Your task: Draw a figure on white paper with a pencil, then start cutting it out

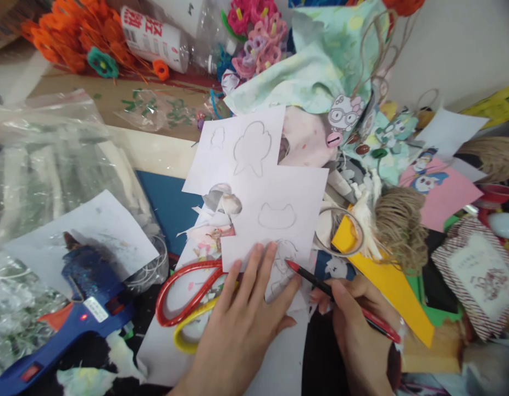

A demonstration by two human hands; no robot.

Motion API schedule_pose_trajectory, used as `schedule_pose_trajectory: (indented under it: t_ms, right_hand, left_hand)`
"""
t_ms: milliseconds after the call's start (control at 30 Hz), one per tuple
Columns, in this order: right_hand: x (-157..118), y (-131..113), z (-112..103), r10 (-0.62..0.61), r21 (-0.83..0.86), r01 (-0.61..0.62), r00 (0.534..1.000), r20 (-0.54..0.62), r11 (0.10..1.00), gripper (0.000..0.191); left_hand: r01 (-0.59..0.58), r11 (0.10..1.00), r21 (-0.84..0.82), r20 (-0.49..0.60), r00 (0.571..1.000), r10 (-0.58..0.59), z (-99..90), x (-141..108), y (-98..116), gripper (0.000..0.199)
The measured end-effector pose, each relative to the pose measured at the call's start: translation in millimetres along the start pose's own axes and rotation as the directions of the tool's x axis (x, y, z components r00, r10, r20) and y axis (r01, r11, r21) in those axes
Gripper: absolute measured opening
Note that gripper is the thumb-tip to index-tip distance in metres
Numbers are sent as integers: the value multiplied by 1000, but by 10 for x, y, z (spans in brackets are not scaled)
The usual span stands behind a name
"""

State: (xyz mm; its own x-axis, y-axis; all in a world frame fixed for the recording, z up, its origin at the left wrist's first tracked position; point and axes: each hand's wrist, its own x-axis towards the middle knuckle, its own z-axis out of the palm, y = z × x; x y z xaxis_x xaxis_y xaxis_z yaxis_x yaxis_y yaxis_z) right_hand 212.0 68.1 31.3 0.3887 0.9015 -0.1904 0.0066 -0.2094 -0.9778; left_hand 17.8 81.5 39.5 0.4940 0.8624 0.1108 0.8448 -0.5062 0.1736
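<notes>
A sheet of white paper (250,192) with stepped, cut-out edges lies in the middle, bearing several pencil-line outlines. My left hand (248,313) rests flat on its lower part with the fingers spread. In my right hand (357,324) is a black and red pencil (320,283), its red tip at the small figure drawing near the paper's lower right. Whether the tip touches the paper I cannot tell. Partly beneath the paper and my left hand are scissors with a red handle loop (166,297) and a yellow handle loop (182,335).
A blue glue gun (89,291) with a lit red light lies at left on a white paper piece. Clear plastic bags (52,159) lie behind it. Rolls of twine (403,225), a tape ring (359,236) and yellow card (386,286) crowd the right. Orange craft flowers (68,33) and a bottle (155,41) stand behind.
</notes>
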Motion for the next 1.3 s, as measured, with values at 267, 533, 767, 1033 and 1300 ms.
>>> schedule_pose_trajectory:
  t_ms: [267, 533, 767, 1033, 1300]
  right_hand:
    - [0, -3, 14, -1, 12, 1, 1000, -5, 1000, 30]
    - [7, -4, 16, 1, -13, -1, 1000, -25, 1000, 35]
    - [-6, -6, 4, 15, 2, -15, 1000, -2, 1000, 34]
    - [-9, 7, -4, 32, -19, -33, 999, -21, 999, 34]
    - [-7, -12, 3, 26, -41, -27, 999, -42, 999, 35]
  left_hand:
    - [0, 1000, 4, 4, 1000, 0, -1, -4, 6, 59]
    - [6, 1000, 0, 6, 1000, -6, 12, -5, 9, 61]
    - [5, 1000, 3, 7, 1000, -5, 19, -11, 12, 61]
    - [9, 1000, 5, 10, 1000, -10, 8, -9, 16, 58]
    - [7, 1000, 10, 9, 1000, -7, 20, -20, 15, 64]
